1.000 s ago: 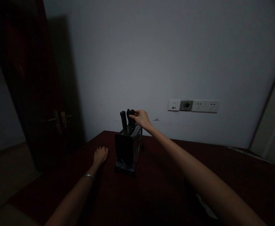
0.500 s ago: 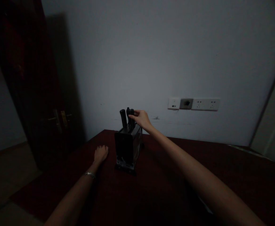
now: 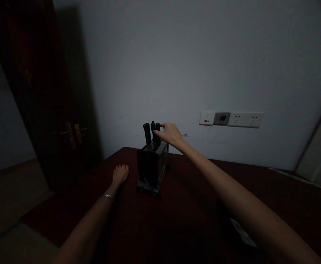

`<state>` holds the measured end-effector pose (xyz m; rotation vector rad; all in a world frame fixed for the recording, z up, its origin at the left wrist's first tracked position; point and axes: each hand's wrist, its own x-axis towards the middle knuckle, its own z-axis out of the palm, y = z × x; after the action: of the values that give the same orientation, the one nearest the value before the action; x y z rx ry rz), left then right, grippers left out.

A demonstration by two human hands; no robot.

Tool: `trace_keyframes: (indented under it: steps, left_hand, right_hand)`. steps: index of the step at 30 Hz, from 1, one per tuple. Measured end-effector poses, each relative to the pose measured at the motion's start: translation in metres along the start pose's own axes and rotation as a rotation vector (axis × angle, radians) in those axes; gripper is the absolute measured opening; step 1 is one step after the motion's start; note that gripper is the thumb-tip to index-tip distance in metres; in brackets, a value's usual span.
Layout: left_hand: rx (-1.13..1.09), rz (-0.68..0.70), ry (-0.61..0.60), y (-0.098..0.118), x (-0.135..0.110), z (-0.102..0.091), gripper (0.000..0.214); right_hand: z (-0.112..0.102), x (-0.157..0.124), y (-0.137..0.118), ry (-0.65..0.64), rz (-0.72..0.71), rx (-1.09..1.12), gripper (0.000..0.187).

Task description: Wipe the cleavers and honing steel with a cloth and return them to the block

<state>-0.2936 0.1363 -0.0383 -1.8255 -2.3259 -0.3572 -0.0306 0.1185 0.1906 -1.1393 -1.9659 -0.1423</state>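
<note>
A dark knife block with a black front panel stands on the dark red table, and black handles stick up from its top. My right hand reaches in from the right, thumb and fingers closed around the rightmost knife handle. Close beside it rise a middle handle and a separate left handle. The blades are hidden inside the block. My left hand lies palm down on the tabletop, left of the block and apart from it, its fingers resting and holding nothing.
Behind the table is a pale wall with sockets and switches. A dark door with a metal handle stands at the left. Partly hidden by my right forearm is a pale flat item.
The view has shifted slightly, so the whole scene sits a little higher and further right. My right hand stays at the same handle, and more of the pale flat item shows.
</note>
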Motion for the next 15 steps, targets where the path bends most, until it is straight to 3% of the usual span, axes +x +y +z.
trace_keyframes:
  steps: [5,10,15]
  left_hand:
    - [0.042,0.007,0.026,0.002,-0.003,-0.004,0.041]
    - [0.058,0.032,0.029,0.003,-0.005,-0.007,0.035]
    - [0.043,0.033,0.017,0.004,-0.005,-0.008,0.036]
  right_hand:
    - [-0.009,-0.004,-0.012,-0.043,-0.088,-0.298,0.048]
    - [-0.016,-0.007,-0.019,-0.042,-0.187,-0.454,0.051]
    - [-0.025,-0.009,-0.019,-0.087,-0.110,-0.438,0.062]
